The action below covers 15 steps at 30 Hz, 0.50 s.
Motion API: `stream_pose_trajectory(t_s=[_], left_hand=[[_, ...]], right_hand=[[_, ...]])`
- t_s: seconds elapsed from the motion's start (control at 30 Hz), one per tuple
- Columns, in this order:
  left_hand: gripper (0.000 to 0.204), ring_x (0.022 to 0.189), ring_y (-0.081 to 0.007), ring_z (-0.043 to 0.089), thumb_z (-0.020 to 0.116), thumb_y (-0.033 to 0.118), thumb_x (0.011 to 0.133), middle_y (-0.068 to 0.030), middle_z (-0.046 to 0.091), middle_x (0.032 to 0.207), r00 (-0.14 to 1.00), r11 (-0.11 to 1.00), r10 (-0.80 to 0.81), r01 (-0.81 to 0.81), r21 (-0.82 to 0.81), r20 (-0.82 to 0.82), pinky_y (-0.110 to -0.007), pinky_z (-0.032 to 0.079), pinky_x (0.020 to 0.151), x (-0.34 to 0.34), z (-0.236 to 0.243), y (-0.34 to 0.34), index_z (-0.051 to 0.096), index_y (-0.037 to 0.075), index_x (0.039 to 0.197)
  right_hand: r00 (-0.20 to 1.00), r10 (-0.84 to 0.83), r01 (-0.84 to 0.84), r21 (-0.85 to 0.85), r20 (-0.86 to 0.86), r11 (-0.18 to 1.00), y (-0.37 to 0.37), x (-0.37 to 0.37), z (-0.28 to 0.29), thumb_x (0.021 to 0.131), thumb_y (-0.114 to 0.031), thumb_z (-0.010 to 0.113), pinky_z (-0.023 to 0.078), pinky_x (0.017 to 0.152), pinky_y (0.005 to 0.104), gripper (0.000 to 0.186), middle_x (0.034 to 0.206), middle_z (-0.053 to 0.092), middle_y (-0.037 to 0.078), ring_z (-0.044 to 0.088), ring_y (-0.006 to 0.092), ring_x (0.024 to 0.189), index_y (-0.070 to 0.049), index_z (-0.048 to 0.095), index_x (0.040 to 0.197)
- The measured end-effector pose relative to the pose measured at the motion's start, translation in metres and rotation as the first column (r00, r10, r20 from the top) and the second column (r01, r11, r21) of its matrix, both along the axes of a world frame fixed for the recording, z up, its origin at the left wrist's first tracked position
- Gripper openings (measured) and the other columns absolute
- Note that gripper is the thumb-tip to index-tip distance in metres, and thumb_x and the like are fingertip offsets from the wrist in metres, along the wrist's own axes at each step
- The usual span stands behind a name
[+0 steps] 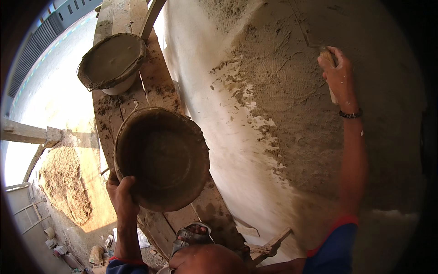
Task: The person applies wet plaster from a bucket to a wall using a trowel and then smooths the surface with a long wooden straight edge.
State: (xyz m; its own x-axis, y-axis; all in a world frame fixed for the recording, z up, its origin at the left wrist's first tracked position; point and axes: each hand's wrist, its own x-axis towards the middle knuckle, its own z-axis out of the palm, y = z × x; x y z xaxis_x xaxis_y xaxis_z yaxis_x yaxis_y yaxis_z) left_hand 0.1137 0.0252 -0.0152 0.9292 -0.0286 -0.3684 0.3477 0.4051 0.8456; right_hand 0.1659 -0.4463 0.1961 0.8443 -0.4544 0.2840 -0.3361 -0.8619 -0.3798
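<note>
Gripping a trowel [325, 55] by its wooden handle, a worker in a blue sleeve [333, 246] with red trim reaches up over a wall [200, 93] part pale, part coated in rough grey-brown mortar [292, 109]. The right hand [340, 75] is curled firmly around the handle, a dark bracelet [350, 114] circling the wrist; the trowel's metal shank runs on beyond the fingers, over the coated area, though its blade is hard to make out from here. The left hand [121, 197] is clenched on the near left rim of a mortar-caked bucket [194, 178], thumb over the edge, its dim inside showing little but smeared walls and base. Just past it, a white bucket [121, 86] brimming with wet mortar stands on the stained planks [157, 80]. A sandalled foot [195, 234] shows on the boards below, while a sandy heap [66, 185] lies in sunlight down to the left.
</note>
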Motion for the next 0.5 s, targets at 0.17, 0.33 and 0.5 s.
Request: stream_pose_trajectory(t_s=[0.17, 0.33, 0.5], left_hand=[[0.035, 0.082, -0.0138, 0.062, 0.055, -0.002, 0.072, -0.0089, 0.065, 0.095, 1.000, 1.000, -0.022, 0.022, 0.016, 0.007, -0.027, 0.050, 0.079, -0.007, 0.010, -0.008, 0.057, -0.004, 0.107], [0.034, 0.080, -0.0148, 0.062, 0.053, -0.004, 0.071, -0.0099, 0.064, 0.094, 0.993, 0.993, -0.114, 0.114, -0.016, 0.033, -0.027, 0.050, 0.077, -0.013, 0.032, -0.042, 0.056, -0.005, 0.104], [0.028, 0.076, -0.0144, 0.061, 0.053, -0.006, 0.069, -0.0098, 0.064, 0.089, 0.980, 0.978, -0.190, 0.194, -0.074, 0.060, -0.026, 0.050, 0.074, -0.026, 0.080, -0.071, 0.057, -0.004, 0.097]], right_hand=[[0.919, 0.317, -0.216, 0.375, -0.233, 0.902, 0.047, -0.067, -0.047, 0.082, -0.020, 0.064, 0.050, 0.073, 0.0318, 0.044, 0.089, 0.060, 0.010, 0.058, 0.0181, 0.079, 0.004, 0.052, 0.118], [0.720, 0.402, -0.497, -0.016, -0.567, 0.868, 0.131, -0.134, -0.070, 0.079, -0.017, 0.065, 0.051, 0.062, 0.0359, 0.033, 0.088, 0.055, 0.013, 0.060, 0.0254, 0.074, -0.011, 0.060, 0.112], [0.790, 0.374, -0.587, -0.419, -0.486, 0.693, 0.153, -0.157, -0.081, 0.078, -0.014, 0.055, 0.049, 0.054, 0.0346, 0.027, 0.077, 0.057, 0.012, 0.062, 0.0257, 0.068, -0.005, 0.057, 0.104]])
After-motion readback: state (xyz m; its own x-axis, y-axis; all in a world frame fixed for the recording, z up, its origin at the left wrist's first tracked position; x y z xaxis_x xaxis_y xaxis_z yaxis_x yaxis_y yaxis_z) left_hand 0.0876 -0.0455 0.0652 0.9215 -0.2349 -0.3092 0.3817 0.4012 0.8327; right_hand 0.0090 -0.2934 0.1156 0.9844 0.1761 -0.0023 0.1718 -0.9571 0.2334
